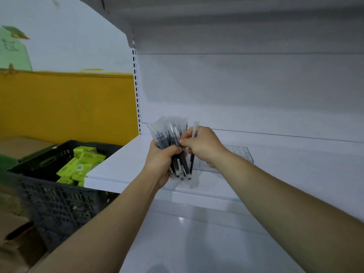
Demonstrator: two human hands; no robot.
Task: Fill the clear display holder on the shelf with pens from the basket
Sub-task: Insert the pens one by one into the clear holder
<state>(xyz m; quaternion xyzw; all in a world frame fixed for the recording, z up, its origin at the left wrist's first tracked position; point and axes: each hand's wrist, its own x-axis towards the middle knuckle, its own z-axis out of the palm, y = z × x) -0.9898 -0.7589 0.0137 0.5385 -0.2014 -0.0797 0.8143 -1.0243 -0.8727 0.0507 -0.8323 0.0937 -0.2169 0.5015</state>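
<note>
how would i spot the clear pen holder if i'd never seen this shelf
Start at the white shelf board right of the dark basket. The clear display holder stands on it just behind the right hand. It is the only see-through box there, its top marked with a fine grid.

Left hand (161, 160) grips pens (169, 134); right hand (202, 144) pinches one.

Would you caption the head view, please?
Left hand grips pen bundle; right hand holds one pen by the clear holder.

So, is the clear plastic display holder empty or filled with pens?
Empty, as far as visible: nothing stands in the clear plastic display holder; the right hand hides its left part.
</note>
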